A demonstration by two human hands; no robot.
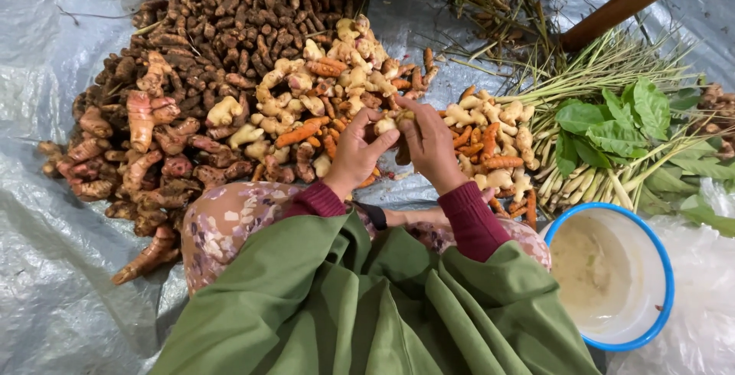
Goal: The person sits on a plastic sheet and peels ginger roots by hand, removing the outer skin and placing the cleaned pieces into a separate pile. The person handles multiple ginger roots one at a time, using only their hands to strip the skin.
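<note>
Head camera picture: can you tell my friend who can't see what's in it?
Two hands, left hand and right hand, hold a small pale root piece above heaps of brown, pink and orange roots on a grey plastic sheet. Green stalks and a blue-rimmed white bowl sit right.

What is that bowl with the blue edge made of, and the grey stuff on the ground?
The bowl looks like enamelled metal: glossy white with a thin blue rim, though plastic is possible. The ground sheet looks like thin plastic: crinkled, shiny and slightly see-through.

The light is soft and even, with pale glare on the grey plastic sheet (46, 53); edges bend slightly, focus stays sharp.
</note>
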